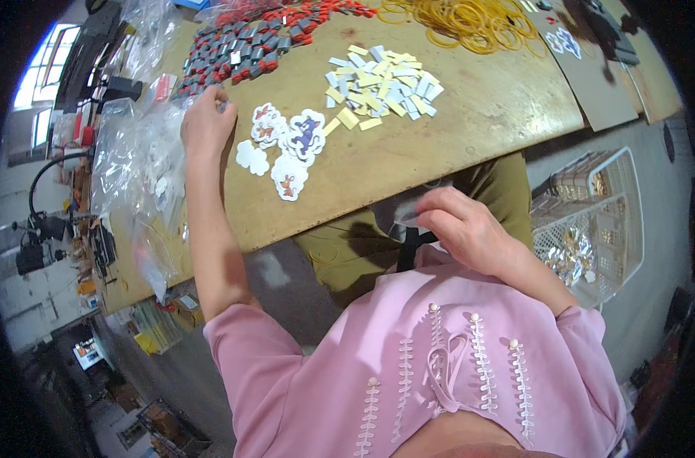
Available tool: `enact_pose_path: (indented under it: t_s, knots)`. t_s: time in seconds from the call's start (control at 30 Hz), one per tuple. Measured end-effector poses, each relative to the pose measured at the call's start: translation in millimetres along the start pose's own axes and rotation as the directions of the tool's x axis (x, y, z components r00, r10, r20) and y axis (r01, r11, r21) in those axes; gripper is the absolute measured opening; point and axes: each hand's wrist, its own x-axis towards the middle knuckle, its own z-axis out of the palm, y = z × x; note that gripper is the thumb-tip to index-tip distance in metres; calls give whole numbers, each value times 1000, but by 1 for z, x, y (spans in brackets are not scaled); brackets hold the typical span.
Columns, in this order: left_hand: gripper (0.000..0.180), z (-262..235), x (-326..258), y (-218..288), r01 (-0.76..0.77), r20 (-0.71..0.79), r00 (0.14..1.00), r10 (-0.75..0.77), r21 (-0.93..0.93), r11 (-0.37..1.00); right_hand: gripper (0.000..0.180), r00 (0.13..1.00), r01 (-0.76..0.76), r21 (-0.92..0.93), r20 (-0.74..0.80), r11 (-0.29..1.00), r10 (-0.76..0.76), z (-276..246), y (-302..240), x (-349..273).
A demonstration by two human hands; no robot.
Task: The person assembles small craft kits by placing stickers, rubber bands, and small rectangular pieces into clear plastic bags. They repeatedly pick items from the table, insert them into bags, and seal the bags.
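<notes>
My left hand (208, 122) reaches to the near edge of a heap of small grey and red pieces (244, 53) on the table. Its fingers are curled in, and whatever they may hold is hidden. Close to my lap, below the table edge, my right hand (458, 221) pinches a small clear plastic bag (405, 215), partly blurred. Between the hands, several white-edged cartoon cutouts lie on the table: a purple character cutout (305, 136), a brown one (289, 183) and a blank white one (252, 157) among them.
Beyond the cutouts lies a pile of pale yellow and white small blocks (382, 85). Yellow rubber-like loops (470, 23) are heaped at the far side. Clear plastic bags (137, 164) cover the table's left side. A white plastic basket (619, 229) stands at right, holding shiny packets.
</notes>
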Motion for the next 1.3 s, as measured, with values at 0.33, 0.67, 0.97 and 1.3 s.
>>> enact_pose_path:
  t_s: [0.33,0.67,0.97,1.3]
  knots:
    - [32,-44,-179,165,-524,-219,794,567,-721,454,23,998,-5,6,-70,1000,5,-11,-8,12]
    - [33,-33,-191,167,-493,-77,757,649,-720,489,22,997,-71,79,11,994,70,-2,-10,-3]
    - [19,-5,-86,128,-542,-70,828,556,-353,762,25,994,-75,71,79,995,70,-8,-10,-8]
    - [12,-6,-72,138,-477,118,826,552,-378,794,29,993,-93,90,78,992,86,-5,-5,-18]
